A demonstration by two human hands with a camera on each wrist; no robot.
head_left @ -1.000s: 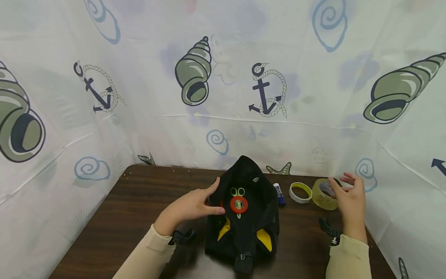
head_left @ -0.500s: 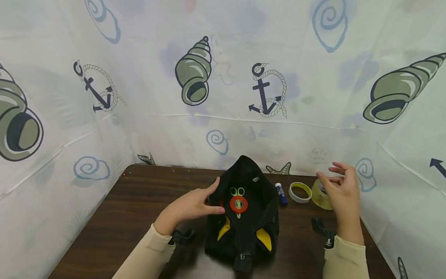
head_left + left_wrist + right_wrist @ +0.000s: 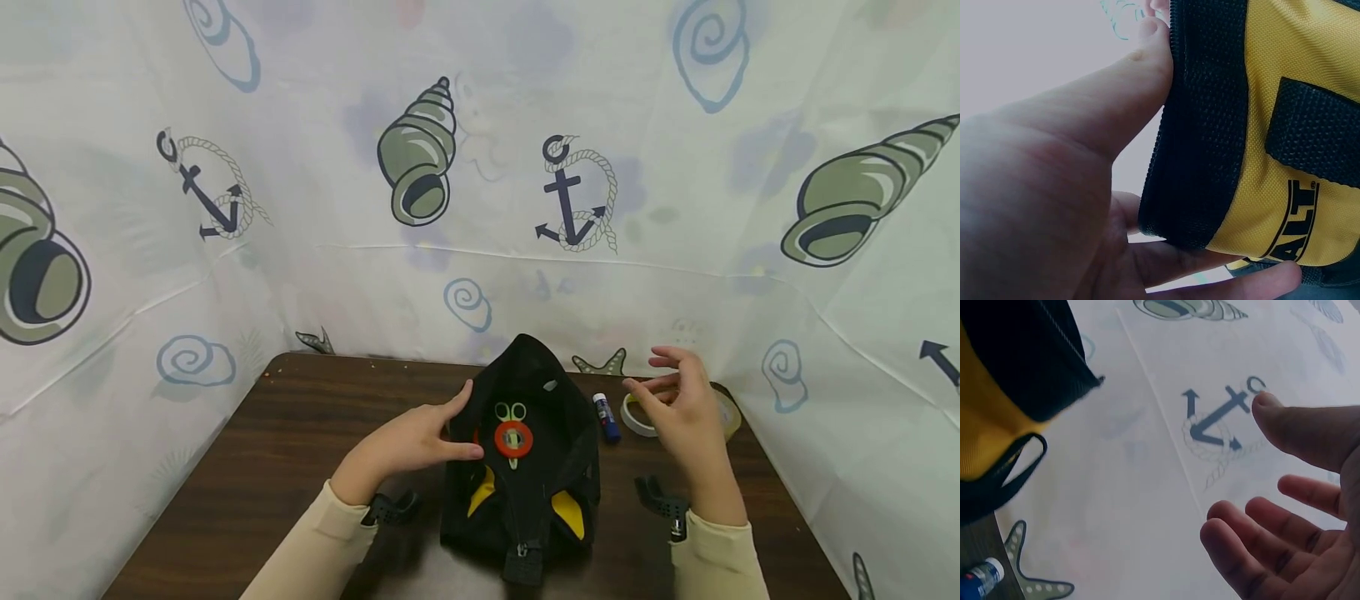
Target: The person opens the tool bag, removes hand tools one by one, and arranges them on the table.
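Note:
A black and yellow tool bag (image 3: 551, 467) stands on the table with its zippered mouth spread. My left hand (image 3: 405, 443) holds the bag's left rim, thumb on the inner side; in the left wrist view its fingers reach along the yellow outer side (image 3: 1266, 144). Inside lie scissors with pale green handles (image 3: 511, 412) and a red tape roll (image 3: 504, 438). My right hand (image 3: 686, 417) is raised right of the bag, holding nothing, fingers slightly bent. It partly covers a white tape roll with a yellow inside (image 3: 636, 425) and a clear tape roll (image 3: 731, 414).
A blue glue stick with a white cap (image 3: 607, 418) lies just right of the bag. The brown wooden table (image 3: 285, 467) ends at a white cloth backdrop (image 3: 495, 200) printed with shells and anchors, which rises behind and at both sides.
My right hand has moved left from beside the clear tape to in front of the tape rolls. The glue stick has shifted slightly. My left hand has stayed on the bag's rim.

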